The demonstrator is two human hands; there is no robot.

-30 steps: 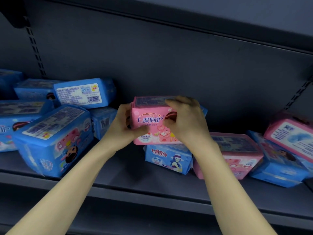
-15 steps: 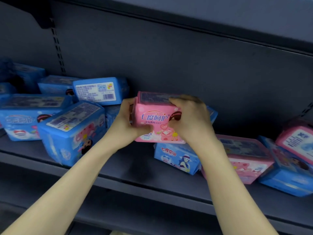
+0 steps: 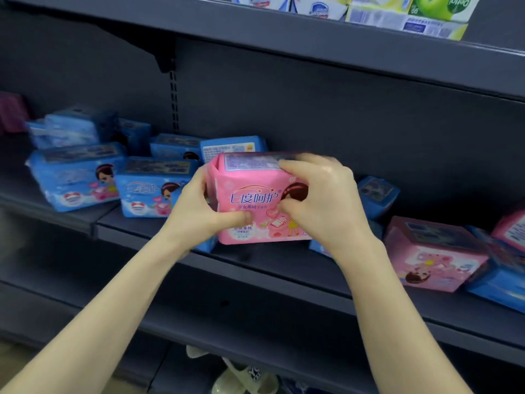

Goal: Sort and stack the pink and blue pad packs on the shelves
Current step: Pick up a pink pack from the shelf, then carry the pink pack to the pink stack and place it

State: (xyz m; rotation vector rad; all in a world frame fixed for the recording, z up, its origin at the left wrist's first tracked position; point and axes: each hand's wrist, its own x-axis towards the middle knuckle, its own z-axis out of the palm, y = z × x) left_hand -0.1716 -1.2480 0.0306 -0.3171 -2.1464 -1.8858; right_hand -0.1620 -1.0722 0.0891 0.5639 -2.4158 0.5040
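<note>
**Fingers (image 3: 295, 166) of both hands grip a pink pack (image 3: 252, 200) at the shelf (image 3: 284, 268)**

Curled round the pack from either side, the two hands hold it upright with its printed front toward the camera. The left hand (image 3: 196, 214) wraps the left end, its thumb laid flat across the lower front and its other fingers hidden behind. The right hand (image 3: 321, 203) covers the right end, fingers bent over the top edge and thumb pressed on the front beside the cartoon head. The pack is at the middle of the shelf, close to its front edge. A scrap of blue wrapper (image 3: 205, 245) shows under its lower left corner. Whether the pack rests on anything or hangs free cannot be told.

To the left, a large blue pack (image 3: 76, 177) and a second blue pack (image 3: 150, 189) stand side by side near the front. More blue packs (image 3: 176, 145) are heaped behind them toward the back panel. A label-up blue pack (image 3: 233, 146) lies just behind the held one. Behind the right hand sits a tilted blue pack (image 3: 377, 194). Farther right another pink pack (image 3: 431, 254) stands on the shelf, and beside it a blurred blue pack (image 3: 500, 285) and a blurred pink pack (image 3: 511, 228) reach the frame's edge.

On the upper shelf (image 3: 284, 38) stand white and green cartons (image 3: 397, 12). Pale slippers (image 3: 244, 376) lie below the shelving.
</note>
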